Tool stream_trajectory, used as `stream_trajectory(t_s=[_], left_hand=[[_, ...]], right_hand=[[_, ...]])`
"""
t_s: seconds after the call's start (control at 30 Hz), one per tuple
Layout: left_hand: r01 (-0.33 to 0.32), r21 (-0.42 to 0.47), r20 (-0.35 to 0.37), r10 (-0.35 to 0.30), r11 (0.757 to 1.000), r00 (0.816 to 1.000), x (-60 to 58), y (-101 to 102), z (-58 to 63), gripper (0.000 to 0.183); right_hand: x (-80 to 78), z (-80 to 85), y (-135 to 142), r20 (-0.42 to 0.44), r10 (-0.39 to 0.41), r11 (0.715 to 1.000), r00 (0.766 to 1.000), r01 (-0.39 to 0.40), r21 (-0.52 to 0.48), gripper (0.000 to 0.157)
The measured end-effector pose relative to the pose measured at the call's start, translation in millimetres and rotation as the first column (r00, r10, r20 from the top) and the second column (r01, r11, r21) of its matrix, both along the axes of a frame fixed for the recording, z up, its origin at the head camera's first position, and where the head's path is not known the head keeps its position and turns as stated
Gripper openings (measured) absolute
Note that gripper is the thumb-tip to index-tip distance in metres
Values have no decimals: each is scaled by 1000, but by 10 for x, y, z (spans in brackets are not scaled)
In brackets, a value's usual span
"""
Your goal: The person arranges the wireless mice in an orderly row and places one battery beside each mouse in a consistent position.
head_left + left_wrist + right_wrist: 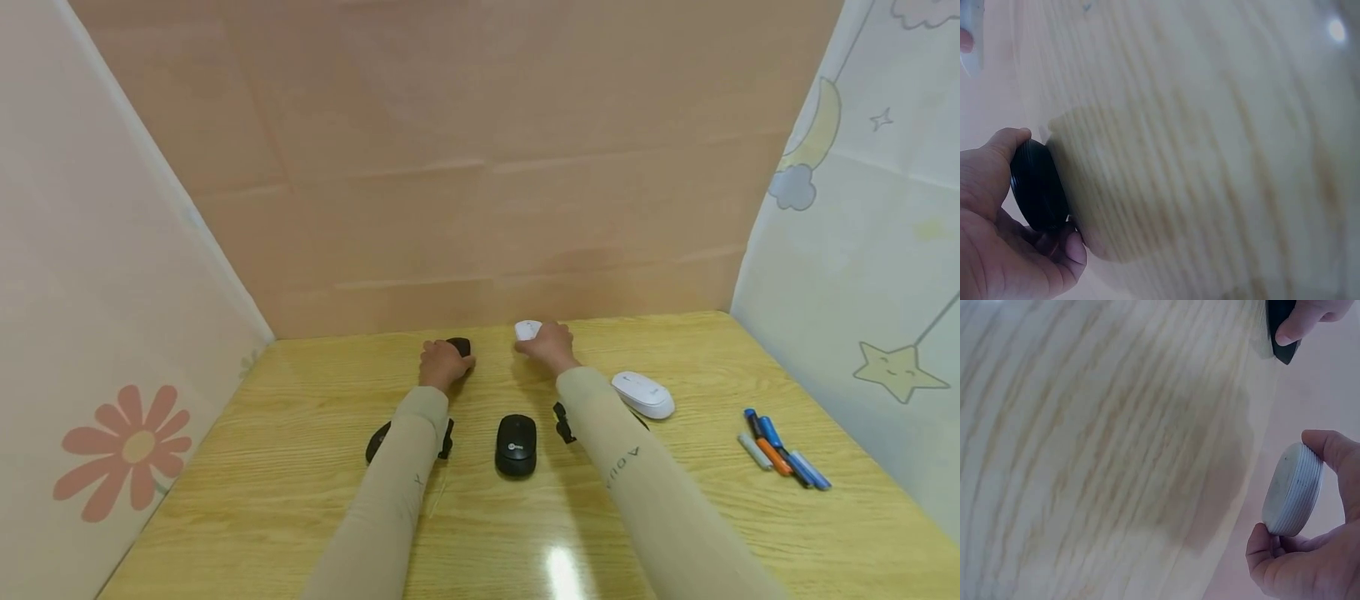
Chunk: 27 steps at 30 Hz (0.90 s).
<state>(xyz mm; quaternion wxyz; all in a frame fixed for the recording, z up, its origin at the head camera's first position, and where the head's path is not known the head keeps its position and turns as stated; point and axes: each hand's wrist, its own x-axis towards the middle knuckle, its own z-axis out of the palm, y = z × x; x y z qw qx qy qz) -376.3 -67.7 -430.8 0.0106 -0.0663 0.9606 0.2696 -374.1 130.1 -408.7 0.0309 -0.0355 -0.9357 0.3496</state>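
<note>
A: What's the table (247, 467) holding?
B: Left hand (442, 365) is gripping a black mouse (1036, 184) between thumb and fingers. Right hand (551, 347) is pinching a white mouse (1294, 490) likewise.
A: Others?
B: Second white mouse (643, 394) is lying right of the right fingers. Second black mouse (516, 446) is sitting short of both hands' fingers, midway. Markers (773, 457) are lying farther right.

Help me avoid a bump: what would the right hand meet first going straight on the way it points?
Probably the brown backdrop: it stands beyond the right hand and the white computer mouse it grips. Nothing shows between, though depth is unclear.
</note>
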Motion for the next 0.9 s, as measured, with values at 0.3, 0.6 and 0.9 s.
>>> stream_trajectory(t_s=[0.3,0.6,0.9], left_hand=[[-7,-18,2,7,1000,1000,-10,5,12,70],[3,-23,15,-3,1000,1000,21,45,38,67],[1,-28,25,0,1000,1000,34,68,59,69]], right_hand=[[-35,-54,-114,-11,2,999,1000,-1,43,38],[-52,-132,-104,-18,40,991,999,-37,125,40],[-42,-172,-77,-24,56,984,998,-51,169,42]])
